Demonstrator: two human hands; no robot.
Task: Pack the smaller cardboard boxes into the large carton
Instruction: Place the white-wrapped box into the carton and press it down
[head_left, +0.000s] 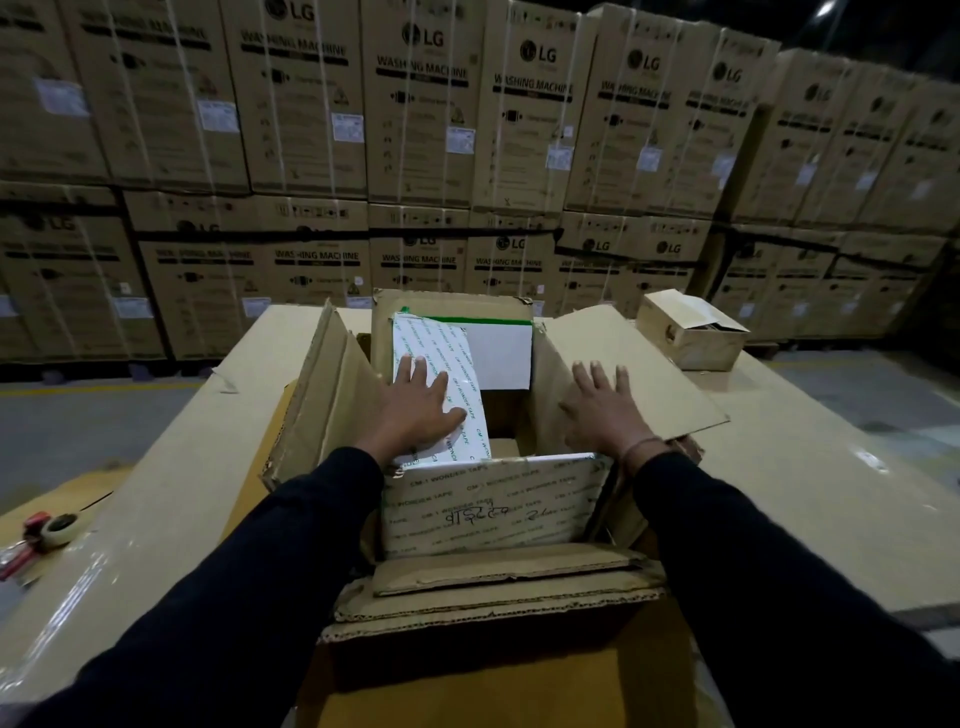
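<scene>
Large carton is standing open on the desk. Left hand is pressing flat, fingers straight, on a white taped box inside. Right hand is resting spread on the right flap. 1 small cardboard box is sitting well apart on the desk.

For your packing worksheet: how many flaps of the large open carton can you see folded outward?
4. The left flap stands up beside the left hand; the right flap lies under the right hand; the far flap stands upright; the near flap hangs toward the person.
</scene>
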